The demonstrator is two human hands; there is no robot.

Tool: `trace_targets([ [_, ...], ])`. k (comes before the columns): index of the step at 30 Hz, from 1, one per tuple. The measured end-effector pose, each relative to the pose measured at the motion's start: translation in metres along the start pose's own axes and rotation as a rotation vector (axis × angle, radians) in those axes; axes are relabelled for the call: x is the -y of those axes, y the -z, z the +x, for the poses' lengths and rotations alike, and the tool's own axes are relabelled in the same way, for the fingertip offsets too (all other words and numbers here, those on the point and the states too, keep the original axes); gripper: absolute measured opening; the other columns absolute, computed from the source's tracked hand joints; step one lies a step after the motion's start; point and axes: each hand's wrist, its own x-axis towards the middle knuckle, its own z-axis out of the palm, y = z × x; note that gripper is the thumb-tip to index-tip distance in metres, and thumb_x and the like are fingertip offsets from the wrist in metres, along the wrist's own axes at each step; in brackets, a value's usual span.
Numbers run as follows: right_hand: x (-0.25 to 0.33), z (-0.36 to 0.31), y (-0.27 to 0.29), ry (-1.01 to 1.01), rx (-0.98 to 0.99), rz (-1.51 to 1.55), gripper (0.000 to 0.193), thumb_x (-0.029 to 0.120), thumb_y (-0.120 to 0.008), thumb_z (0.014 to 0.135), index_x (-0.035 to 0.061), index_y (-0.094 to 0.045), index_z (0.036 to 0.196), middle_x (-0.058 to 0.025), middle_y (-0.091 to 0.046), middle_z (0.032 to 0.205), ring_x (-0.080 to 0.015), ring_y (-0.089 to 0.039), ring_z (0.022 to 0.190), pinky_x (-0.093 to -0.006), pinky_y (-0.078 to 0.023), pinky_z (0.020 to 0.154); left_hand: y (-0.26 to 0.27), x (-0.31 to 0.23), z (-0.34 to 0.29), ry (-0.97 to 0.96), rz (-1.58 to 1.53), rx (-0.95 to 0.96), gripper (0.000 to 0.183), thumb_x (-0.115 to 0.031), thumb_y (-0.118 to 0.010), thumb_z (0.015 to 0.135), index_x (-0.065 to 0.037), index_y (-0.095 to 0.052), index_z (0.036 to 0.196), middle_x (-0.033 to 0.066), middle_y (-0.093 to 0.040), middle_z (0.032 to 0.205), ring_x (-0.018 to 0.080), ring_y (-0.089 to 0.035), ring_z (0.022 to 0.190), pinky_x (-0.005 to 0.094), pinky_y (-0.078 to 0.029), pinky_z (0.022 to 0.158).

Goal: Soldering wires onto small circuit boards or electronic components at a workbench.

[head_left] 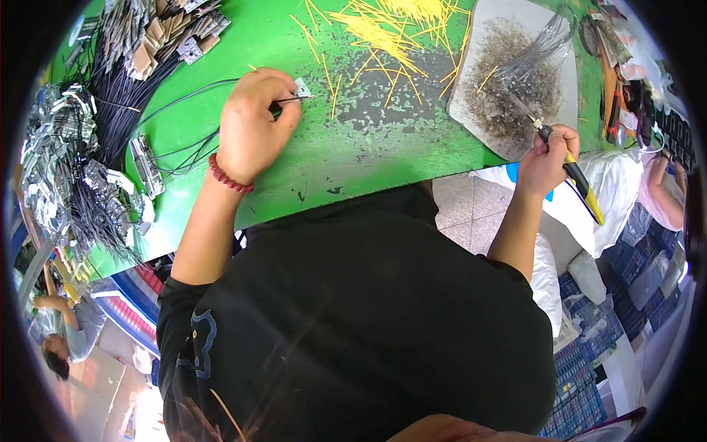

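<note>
My left hand [254,121], with a red bead bracelet at the wrist, is closed on a small silvery metal part [302,89]. A black cable [193,91] trails left from under that hand. My right hand [543,168] grips a soldering iron [586,194] by its black and yellow handle. The iron's tip points up and left over a pale board [462,105], whose middle is covered in brown-grey residue [508,103]. A loose bundle of thin silvery wire [541,50] lies on the board's far part. Whether the tip touches the residue I cannot tell.
Short yellow wires [383,37] are scattered at the far middle of the green table [309,166]. Piled metal parts with black cables [59,147] fill the left side. One metal piece [146,166] lies near them. Tools [613,110] crowd the right edge. Another person [70,331] is at lower left.
</note>
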Motion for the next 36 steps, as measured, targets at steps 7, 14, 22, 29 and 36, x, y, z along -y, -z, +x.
trace_targets([
  [7,-0.001,-0.002,-0.006,0.043,-0.054,-0.082,0.003,-0.001,-0.052,0.077,0.0015,-0.053,0.077,-0.0013,-0.049,0.070,-0.0070,-0.042,0.056,-0.0204,-0.037,0.052,0.002,-0.002,0.000,0.112,-0.071,0.038,0.006,0.000,-0.067,0.071,0.000,-0.061,0.072,0.0114,-0.067,0.089,0.0256,-0.064,0.079,0.0329,-0.051,0.069],
  [14,-0.005,-0.001,-0.013,0.074,-0.069,-0.136,0.003,-0.001,-0.054,0.077,0.0018,-0.053,0.077,-0.0029,-0.051,0.071,-0.0085,-0.045,0.057,-0.0211,-0.039,0.053,0.005,-0.002,0.001,0.145,-0.128,0.040,0.007,0.000,-0.069,0.071,0.001,-0.062,0.073,0.0102,-0.069,0.089,0.0223,-0.065,0.080,0.0315,-0.051,0.069],
  [22,-0.010,0.001,-0.012,0.097,-0.064,-0.159,0.007,-0.001,-0.052,0.083,0.0041,-0.053,0.079,-0.0011,-0.049,0.072,-0.0070,-0.043,0.058,-0.0200,-0.039,0.053,0.012,0.001,0.003,0.113,-0.112,0.079,0.005,-0.001,-0.068,0.074,0.002,-0.063,0.075,0.0115,-0.069,0.087,0.0247,-0.065,0.080,0.0324,-0.051,0.072],
  [29,0.004,-0.007,-0.029,0.145,-0.023,-0.007,0.004,0.002,-0.052,0.077,0.0028,-0.050,0.074,-0.0037,-0.049,0.066,-0.0093,-0.043,0.052,-0.0206,-0.035,0.048,0.009,0.004,0.006,0.026,-0.086,0.101,0.007,-0.006,-0.064,0.077,0.001,-0.065,0.076,0.0115,-0.067,0.086,0.0296,-0.063,0.083,0.0375,-0.051,0.075],
  [36,-0.006,-0.077,-0.109,0.023,0.447,0.031,0.011,0.009,-0.058,0.082,-0.0004,-0.053,0.081,-0.0075,-0.055,0.070,-0.0097,-0.049,0.055,-0.0215,-0.041,0.053,0.004,0.007,0.004,0.049,-0.013,0.108,0.006,-0.002,-0.063,0.076,0.003,-0.061,0.076,0.0130,-0.064,0.086,0.0294,-0.062,0.080,0.0358,-0.050,0.072],
])
